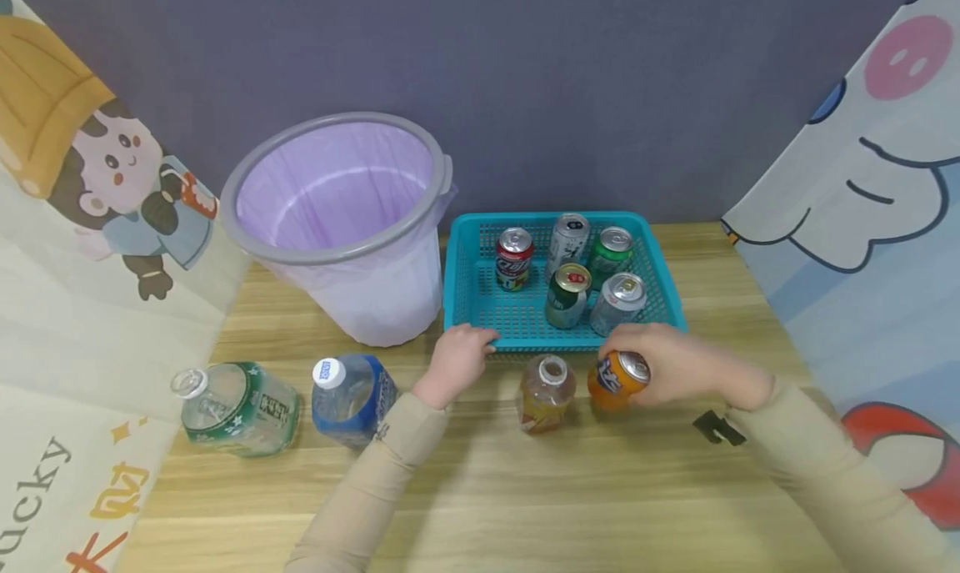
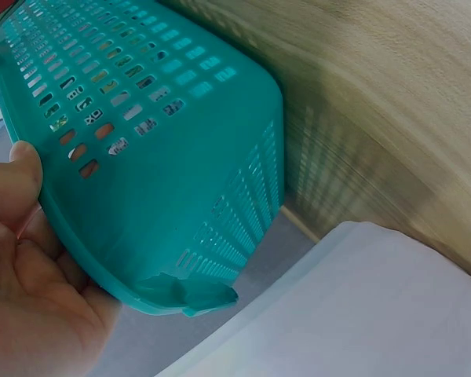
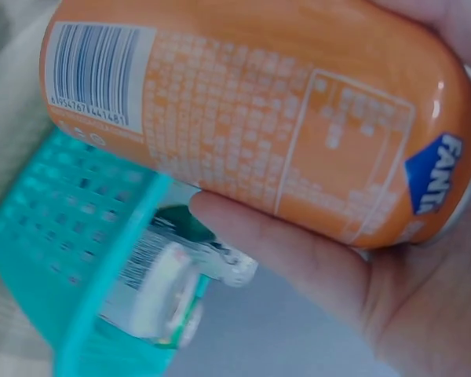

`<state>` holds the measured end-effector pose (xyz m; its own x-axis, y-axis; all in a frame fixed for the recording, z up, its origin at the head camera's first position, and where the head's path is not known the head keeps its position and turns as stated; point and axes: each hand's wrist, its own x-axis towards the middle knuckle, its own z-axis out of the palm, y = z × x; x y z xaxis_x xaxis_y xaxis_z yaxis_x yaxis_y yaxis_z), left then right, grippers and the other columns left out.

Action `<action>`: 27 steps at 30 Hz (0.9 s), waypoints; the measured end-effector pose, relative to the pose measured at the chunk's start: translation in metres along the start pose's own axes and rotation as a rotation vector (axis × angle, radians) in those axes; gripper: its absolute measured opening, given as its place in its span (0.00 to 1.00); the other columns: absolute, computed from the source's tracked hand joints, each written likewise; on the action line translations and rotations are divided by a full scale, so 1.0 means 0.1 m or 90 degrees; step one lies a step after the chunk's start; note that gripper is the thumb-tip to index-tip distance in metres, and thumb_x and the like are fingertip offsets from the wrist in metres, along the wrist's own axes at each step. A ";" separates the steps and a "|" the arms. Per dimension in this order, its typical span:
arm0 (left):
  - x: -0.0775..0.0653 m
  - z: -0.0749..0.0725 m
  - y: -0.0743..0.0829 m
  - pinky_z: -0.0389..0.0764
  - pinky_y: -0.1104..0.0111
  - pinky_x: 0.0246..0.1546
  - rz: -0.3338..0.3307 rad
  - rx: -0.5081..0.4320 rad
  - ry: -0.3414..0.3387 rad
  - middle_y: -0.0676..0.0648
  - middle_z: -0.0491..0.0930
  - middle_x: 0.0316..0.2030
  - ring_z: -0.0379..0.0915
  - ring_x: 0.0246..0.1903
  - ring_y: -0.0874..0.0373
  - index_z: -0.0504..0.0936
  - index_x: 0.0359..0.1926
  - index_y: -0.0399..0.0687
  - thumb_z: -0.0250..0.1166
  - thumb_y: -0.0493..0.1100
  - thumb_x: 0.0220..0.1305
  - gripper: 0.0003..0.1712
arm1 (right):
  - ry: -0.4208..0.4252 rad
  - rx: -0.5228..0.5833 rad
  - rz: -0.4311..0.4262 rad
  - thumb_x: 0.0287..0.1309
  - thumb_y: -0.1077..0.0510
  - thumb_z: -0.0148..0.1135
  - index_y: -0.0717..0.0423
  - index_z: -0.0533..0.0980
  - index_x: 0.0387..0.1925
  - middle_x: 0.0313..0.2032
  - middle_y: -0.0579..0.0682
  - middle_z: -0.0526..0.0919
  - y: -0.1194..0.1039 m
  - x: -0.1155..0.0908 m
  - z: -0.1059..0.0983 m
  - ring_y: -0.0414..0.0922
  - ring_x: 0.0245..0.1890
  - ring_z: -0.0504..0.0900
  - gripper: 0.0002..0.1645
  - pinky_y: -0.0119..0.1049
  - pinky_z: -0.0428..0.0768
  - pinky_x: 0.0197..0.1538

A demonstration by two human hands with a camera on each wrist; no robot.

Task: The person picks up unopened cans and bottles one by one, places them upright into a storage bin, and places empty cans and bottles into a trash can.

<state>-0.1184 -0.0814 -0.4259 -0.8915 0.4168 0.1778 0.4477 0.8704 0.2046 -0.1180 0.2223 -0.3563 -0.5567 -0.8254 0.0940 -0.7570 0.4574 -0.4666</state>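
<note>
My right hand (image 1: 660, 360) grips an orange Fanta can (image 1: 617, 381), just in front of the teal basket's near right corner. Its Fanta label and barcode fill much of the right wrist view, where the fingers wrap the can (image 3: 243, 118). With thumb and fingers my left hand (image 1: 461, 360) pinches the near left rim of the teal basket (image 1: 453, 298); the left wrist view shows the thumb over the rim (image 2: 78, 251). Inside the basket stand several cans, among them a red can (image 1: 513, 263), a dark green can (image 1: 567, 298) and a silver can (image 1: 618, 304).
A bin (image 1: 378, 294) with a purple liner stands behind left, close to the basket. Between the forearms is a bottle with an orange label (image 1: 545, 402). A blue-labelled bottle (image 1: 352, 402) and a green-labelled bottle (image 1: 243, 410) stand left. A dark scrap (image 1: 716, 428) lies near the right sleeve.
</note>
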 end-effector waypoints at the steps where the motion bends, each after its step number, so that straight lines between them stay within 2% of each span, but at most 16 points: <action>1: 0.00 0.00 0.00 0.80 0.63 0.38 -0.001 0.000 -0.001 0.48 0.86 0.36 0.79 0.32 0.53 0.85 0.43 0.46 0.65 0.39 0.60 0.10 | -0.002 0.001 0.000 0.23 0.65 0.77 0.51 0.77 0.40 0.38 0.42 0.79 -0.01 0.01 -0.03 0.37 0.35 0.78 0.33 0.30 0.81 0.35; 10: 0.00 0.01 0.00 0.80 0.63 0.38 -0.004 -0.001 -0.004 0.48 0.86 0.35 0.79 0.32 0.53 0.85 0.43 0.46 0.65 0.40 0.60 0.10 | 0.014 0.005 -0.065 0.28 0.64 0.78 0.52 0.76 0.41 0.38 0.42 0.79 -0.04 0.12 -0.27 0.35 0.35 0.77 0.31 0.30 0.82 0.36; 21: -0.01 0.00 0.00 0.80 0.63 0.38 -0.006 0.001 0.004 0.48 0.86 0.36 0.79 0.32 0.53 0.85 0.44 0.47 0.65 0.39 0.60 0.10 | 0.042 -0.026 -0.055 0.26 0.67 0.77 0.53 0.76 0.42 0.41 0.43 0.79 -0.12 0.23 -0.35 0.38 0.37 0.77 0.33 0.31 0.81 0.35; 27: -0.01 -0.01 0.01 0.80 0.63 0.38 -0.002 0.008 0.006 0.49 0.86 0.35 0.79 0.32 0.53 0.85 0.43 0.47 0.65 0.40 0.60 0.10 | 0.056 -0.047 -0.040 0.27 0.66 0.78 0.52 0.77 0.43 0.42 0.45 0.80 -0.14 0.30 -0.35 0.40 0.39 0.77 0.33 0.35 0.81 0.38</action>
<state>-0.1172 -0.0809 -0.4252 -0.8918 0.4123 0.1861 0.4447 0.8746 0.1932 -0.1364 0.2033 -0.3161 -0.5324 -0.8227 0.1994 -0.8127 0.4309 -0.3922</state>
